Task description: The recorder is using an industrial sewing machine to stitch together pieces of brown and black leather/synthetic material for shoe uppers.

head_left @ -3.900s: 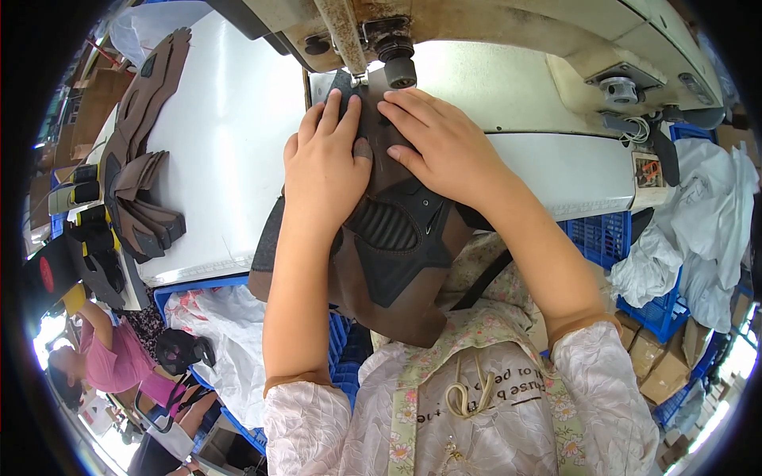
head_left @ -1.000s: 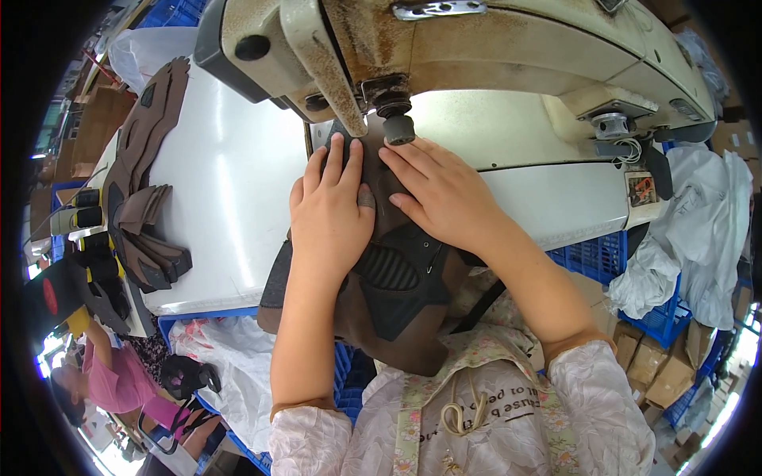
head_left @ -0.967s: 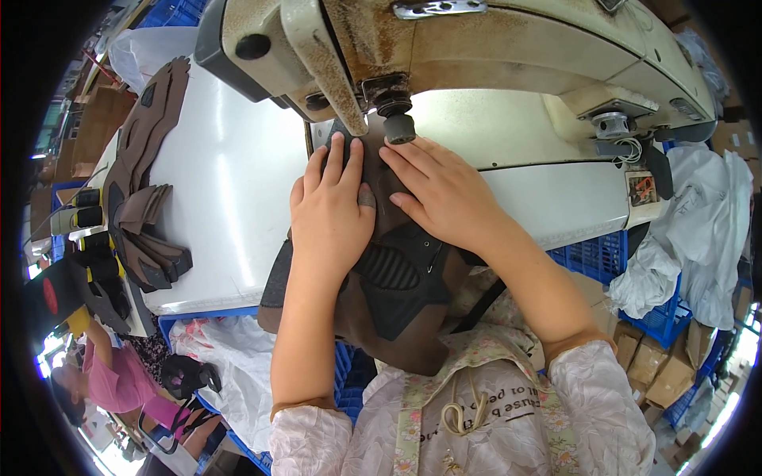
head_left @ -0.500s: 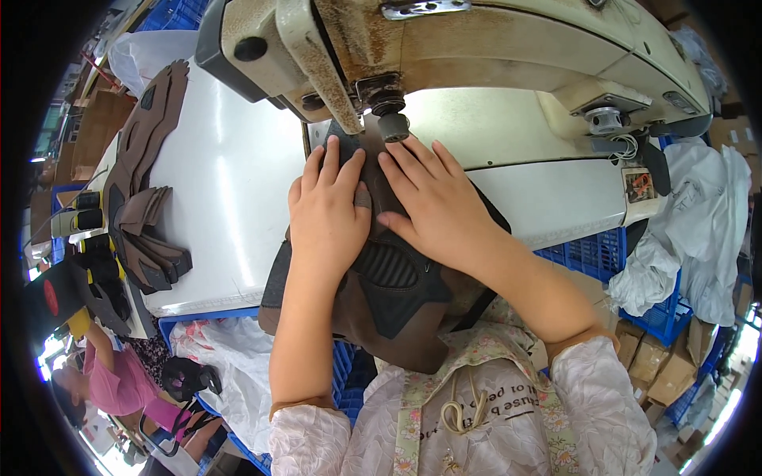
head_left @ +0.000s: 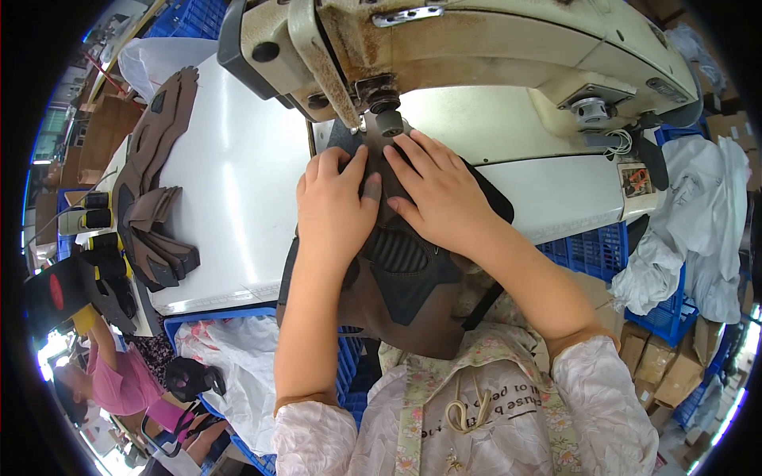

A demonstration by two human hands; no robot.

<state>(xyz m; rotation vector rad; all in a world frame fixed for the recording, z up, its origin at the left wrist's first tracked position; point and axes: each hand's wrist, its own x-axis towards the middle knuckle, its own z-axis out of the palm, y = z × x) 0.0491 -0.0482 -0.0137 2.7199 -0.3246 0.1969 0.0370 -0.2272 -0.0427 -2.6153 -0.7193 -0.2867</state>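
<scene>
Centre frame: left hand [head_left: 333,210] and right hand [head_left: 440,194] flat, fingers spread, pressing dark brown fabric-and-leather piece [head_left: 405,278] onto white table [head_left: 238,182], no clenching. Directly above, cream sewing machine head [head_left: 444,55]. Stack of brown cut pieces [head_left: 151,206] at left.

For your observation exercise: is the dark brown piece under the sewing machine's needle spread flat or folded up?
Spread flat. Left hand and right hand press the dark brown piece open on the white table; its near end overhangs the table edge.
</scene>
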